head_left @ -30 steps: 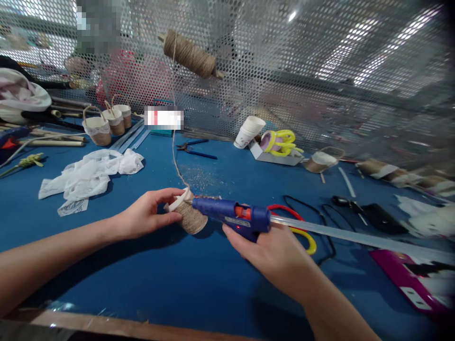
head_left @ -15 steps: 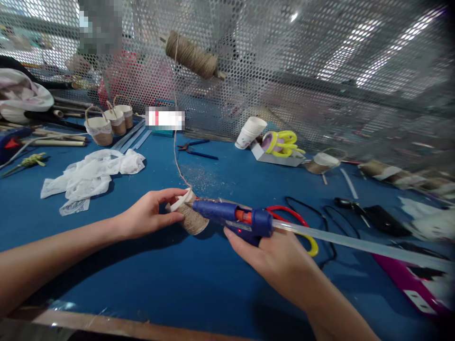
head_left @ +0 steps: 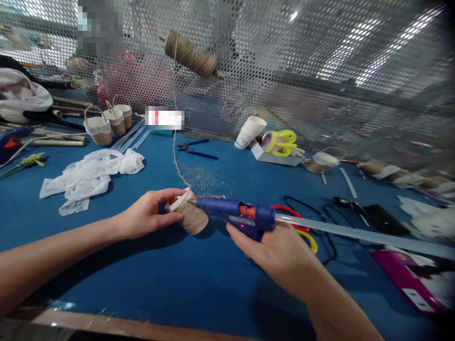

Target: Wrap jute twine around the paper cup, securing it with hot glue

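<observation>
My left hand pinches the white rim of a small paper cup, tilted on its side and wrapped in brown twine. From the cup's upper edge a strand of twine runs up to the twine spool hanging on the mesh. My right hand grips a blue glue gun, its nozzle close to the twine at the cup's side; whether it touches I cannot tell. A long clear glue stick sticks out of the gun's back. Behind my right hand lie red and yellow scissor handles, partly hidden.
White lace and several finished-looking little baskets are at the left. Pliers, stacked paper cups and a white box stand near the mesh wall. A black cable and a magenta object lie right.
The glue gun in my right hand has shifted slightly right, its nozzle drawn back a little from the cup's rim. My left hand and the cup stay nearly still.
</observation>
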Demonstrator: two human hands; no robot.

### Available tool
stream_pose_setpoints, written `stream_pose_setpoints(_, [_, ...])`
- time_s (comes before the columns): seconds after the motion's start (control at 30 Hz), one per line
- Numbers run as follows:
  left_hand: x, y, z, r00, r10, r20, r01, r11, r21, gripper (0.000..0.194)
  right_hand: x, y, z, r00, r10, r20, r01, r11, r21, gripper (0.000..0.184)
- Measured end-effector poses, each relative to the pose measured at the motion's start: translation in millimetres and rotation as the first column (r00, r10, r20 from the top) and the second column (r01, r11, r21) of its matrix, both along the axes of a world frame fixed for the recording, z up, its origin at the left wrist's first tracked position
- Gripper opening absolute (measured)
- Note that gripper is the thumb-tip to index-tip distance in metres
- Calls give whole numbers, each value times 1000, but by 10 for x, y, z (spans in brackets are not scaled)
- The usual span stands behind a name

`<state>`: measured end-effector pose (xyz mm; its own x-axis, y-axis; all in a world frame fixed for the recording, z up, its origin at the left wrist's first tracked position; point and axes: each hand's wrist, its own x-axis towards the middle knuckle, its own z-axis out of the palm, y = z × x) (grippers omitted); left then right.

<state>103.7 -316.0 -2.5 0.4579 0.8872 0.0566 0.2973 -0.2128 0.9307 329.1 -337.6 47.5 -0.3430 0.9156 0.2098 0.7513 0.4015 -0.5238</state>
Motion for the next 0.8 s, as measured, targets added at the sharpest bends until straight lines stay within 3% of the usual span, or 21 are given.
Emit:
stream_pose_setpoints(0.1, [-10,-8,-5,1000,2,12,-2,1000,-1,44,-2,27,36,1000,-24,-6,24,996,-88,15])
stream_pose_setpoints(0.33, [-11,-11,-1,1000,-3,12,3,1000,-9,46,17,24,20,999,-47,-2,46,986,-161,15])
stream_pose_setpoints(0.8, [-23,-5,-18,1000,-5,26,5,1000,-3,47,25,29,5,999,-41,-25,37,986,-165,16])
